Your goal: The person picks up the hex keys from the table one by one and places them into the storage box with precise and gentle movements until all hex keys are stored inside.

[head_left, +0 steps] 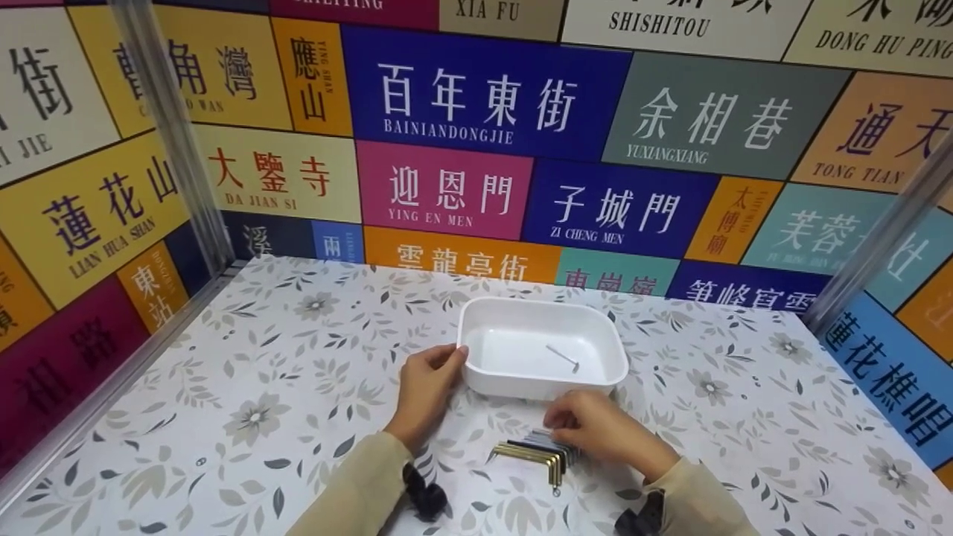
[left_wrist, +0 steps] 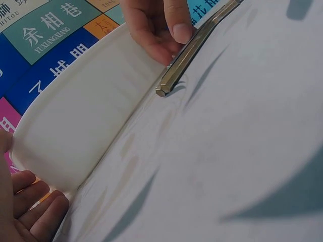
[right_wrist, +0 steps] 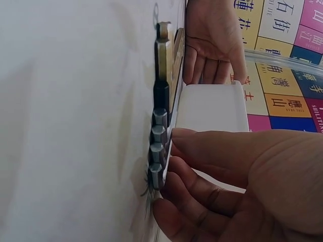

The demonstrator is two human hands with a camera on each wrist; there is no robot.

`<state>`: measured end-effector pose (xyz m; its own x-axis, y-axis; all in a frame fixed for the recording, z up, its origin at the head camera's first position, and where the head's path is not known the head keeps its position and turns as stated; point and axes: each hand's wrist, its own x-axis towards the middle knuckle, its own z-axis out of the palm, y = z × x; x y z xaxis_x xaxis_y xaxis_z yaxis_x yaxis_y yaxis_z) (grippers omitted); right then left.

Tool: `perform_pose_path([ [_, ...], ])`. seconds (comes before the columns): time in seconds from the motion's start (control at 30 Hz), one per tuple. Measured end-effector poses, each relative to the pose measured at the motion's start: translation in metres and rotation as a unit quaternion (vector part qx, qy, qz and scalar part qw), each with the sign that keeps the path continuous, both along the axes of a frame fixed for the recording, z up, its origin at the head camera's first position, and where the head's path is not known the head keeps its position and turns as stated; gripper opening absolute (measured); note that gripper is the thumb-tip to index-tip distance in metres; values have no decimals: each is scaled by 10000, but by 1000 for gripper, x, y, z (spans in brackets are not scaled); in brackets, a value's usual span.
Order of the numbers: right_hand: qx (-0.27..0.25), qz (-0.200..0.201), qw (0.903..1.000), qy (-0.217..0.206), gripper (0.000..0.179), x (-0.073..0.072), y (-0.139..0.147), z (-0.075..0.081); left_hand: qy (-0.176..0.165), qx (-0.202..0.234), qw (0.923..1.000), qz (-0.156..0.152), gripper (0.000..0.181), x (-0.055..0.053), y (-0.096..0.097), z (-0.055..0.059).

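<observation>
A white plastic basin [head_left: 495, 383] stands on the table, and my left hand [head_left: 432, 383] holds its left wall, thumb on the rim. One small silver hex key [head_left: 562, 357] lies inside it. In front of the basin, a row of L-shaped hex keys lies side by side, gold keys [head_left: 525, 452] nearest me and silver keys [right_wrist: 159, 136] farther away. My right hand [head_left: 599, 428] hovers at the silver end, fingers loosely bent, a gap showing between thumb and forefinger. In the right wrist view its fingertips [right_wrist: 181, 138] are right beside the keys.
White table covering [head_left: 253, 417] with a grey leaf and flower pattern spreads around the basin. Colourful panels with street names [head_left: 484, 89] stand behind and at both sides. Clear upright strips [head_left: 175, 141] mark the corners. Dark wrist devices [head_left: 424, 495] sit at both cuffs.
</observation>
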<state>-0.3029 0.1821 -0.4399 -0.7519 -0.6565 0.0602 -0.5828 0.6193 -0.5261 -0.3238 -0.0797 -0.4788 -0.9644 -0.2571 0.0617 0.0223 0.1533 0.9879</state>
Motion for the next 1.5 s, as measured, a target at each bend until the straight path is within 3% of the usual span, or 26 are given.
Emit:
perform_pose_path([
  [0.27, -88, 99, 9997, -192, 7, 1, 0, 2, 227, -66, 9997, -15, 40, 1, 0, -3],
  [0.83, -4, 49, 9965, -838, 6, -2, 13, 9, 76, -2, 9999, -75, 41, 1, 0, 0],
  [1.03, -26, 4, 9970, -776, 7, -2, 14, 8, 13, 53, 9999, -92, 42, -1, 0, -1],
  [1.27, 35, -8, 9987, -513, 9, -2, 13, 6, 281, -102, 9996, 9, 42, -2, -1, -4],
  [1.5, 105, -97, 9982, -584, 9, -2, 12, 6, 205, -70, 9998, 19, 41, -2, -1, -3],
])
